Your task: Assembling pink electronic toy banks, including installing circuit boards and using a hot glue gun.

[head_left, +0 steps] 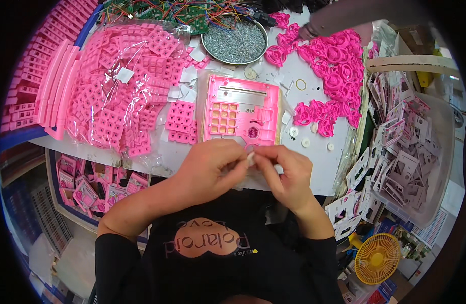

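Observation:
My left hand (212,164) and my right hand (288,175) meet at the front of the table. Between their pinched fingertips is a small white piece (251,158), mostly covered, so its exact kind is unclear. Just beyond my fingers lies a pink plastic housing (270,114) with a grid of square key openings, a long slot and a small round opening. To its left are pink keypad pieces (182,121) and small white paper squares (189,74). Several white round plastic parts (305,143) lie at its right.
A big clear bag of pink keypad pieces (126,86) fills the left. A round tin of small screws (235,43) stands behind, beside green circuit boards with wires (187,19). Pink ring-shaped parts (334,66) are heaped at right, near a plastic bin (448,152) of printed cards.

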{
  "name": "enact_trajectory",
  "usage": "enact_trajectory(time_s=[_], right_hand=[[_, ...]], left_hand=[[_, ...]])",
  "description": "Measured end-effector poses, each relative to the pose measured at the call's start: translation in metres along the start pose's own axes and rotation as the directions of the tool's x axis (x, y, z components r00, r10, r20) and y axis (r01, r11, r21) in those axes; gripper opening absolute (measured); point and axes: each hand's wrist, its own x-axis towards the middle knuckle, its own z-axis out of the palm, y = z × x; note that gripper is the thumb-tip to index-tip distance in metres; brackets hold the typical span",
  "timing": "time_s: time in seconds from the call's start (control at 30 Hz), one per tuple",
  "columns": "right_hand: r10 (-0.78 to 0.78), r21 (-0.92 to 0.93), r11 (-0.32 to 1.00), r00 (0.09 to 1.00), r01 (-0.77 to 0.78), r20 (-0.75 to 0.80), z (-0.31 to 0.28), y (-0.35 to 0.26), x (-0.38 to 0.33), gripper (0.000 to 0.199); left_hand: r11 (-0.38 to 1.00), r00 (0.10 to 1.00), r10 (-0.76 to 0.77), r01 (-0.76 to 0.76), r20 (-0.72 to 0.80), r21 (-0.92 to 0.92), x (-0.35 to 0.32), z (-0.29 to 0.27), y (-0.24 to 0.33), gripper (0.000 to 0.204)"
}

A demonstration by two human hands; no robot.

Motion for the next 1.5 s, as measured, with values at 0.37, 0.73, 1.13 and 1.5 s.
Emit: enact_trajectory(time_s=[0.37, 0.73, 1.13, 1.5], right_hand=[[-0.140, -0.377, 0.918, 0.990, 0.126, -0.009, 0.016, 0.037, 0.035, 0.016], [-0.058, -0.460, 0.887, 0.998, 0.041, -0.023, 0.025, 0.031, 0.034, 0.021], [-0.172, 0.084, 0.941, 0.675, 0.329, -0.717, -0.089, 0.048, 0.074, 0.027], [-0.280, 0.706, 0.692, 0.957, 0.149, 0.073, -0.098, 0.036, 0.134, 0.049]], left_hand=[[0.967, 0.983, -0.021, 0.066, -0.183, 0.247, 0.012, -0.079, 0.035, 0.011], [0.588, 0.964, 0.237, -0.243, 0.123, 0.772, 0.111, -0.104, 0.013, 0.013], [0.283, 0.965, -0.167, -0.149, 0.202, 0.947, 0.201, -0.075, -0.055, 0.019], [0.631, 0.947, 0.277, -0.305, 0.159, 0.714, 0.089, -0.049, 0.018, 0.020]])
